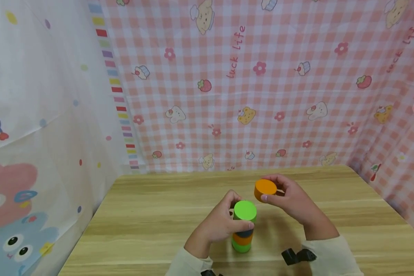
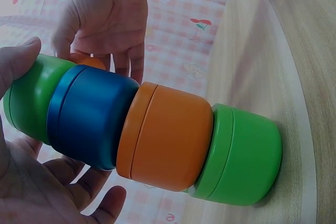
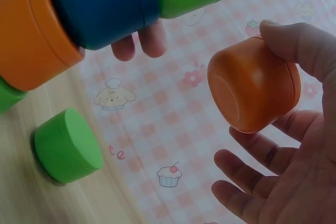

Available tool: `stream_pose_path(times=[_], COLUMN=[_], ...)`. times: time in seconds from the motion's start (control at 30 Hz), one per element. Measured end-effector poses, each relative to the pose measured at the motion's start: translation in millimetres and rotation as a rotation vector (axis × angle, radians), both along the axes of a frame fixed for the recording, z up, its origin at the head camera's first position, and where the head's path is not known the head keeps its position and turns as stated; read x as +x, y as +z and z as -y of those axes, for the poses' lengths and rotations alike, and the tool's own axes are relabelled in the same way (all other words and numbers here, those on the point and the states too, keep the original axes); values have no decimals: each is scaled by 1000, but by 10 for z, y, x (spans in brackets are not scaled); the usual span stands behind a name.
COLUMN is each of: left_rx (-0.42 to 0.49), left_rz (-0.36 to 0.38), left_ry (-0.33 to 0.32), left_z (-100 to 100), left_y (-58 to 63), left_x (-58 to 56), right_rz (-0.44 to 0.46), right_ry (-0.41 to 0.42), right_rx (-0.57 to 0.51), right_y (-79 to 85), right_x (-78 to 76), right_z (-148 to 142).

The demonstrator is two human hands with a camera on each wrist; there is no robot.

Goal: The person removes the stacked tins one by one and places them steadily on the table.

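A stack of small round lidded jars stands upright on the table: a green jar (image 2: 236,153) at the bottom, an orange jar (image 2: 165,135) on it, then a blue jar (image 2: 92,116) and a green jar (image 1: 245,211) on top. My left hand (image 1: 220,222) grips the top green jar, thumb at the front and fingers around the far side. To the right of the stack's top, my right hand (image 1: 289,197) pinches another orange jar (image 1: 265,188) between thumb and fingers, raised off the table and apart from the stack.
Another green jar (image 3: 68,146) stands alone on the wooden table (image 1: 151,214), seen only in the right wrist view. A pink checked cloth (image 1: 227,96) hangs behind the table, and a white patterned cloth (image 1: 55,115) hangs at the left.
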State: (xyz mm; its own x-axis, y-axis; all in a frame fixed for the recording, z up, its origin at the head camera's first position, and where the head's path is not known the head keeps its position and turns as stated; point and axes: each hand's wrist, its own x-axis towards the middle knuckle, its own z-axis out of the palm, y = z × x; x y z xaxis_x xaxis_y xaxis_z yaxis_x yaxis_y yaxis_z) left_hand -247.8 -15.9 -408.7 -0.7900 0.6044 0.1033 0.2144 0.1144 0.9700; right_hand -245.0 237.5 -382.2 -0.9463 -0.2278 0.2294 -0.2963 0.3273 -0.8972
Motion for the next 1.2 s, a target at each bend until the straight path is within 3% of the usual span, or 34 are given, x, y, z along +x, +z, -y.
stream_pose_path(times=[0.53, 1.2], left_rx=[-31, -22], left_rz=[-6, -8], left_ry=[15, -1], left_z=[-6, -12], left_y=[20, 1], left_x=[-5, -13], right_rz=[16, 67], right_ry=[-31, -52], right_rx=[52, 35], right_y=[-64, -137], right_x=[-67, -119], right_z=[-29, -66])
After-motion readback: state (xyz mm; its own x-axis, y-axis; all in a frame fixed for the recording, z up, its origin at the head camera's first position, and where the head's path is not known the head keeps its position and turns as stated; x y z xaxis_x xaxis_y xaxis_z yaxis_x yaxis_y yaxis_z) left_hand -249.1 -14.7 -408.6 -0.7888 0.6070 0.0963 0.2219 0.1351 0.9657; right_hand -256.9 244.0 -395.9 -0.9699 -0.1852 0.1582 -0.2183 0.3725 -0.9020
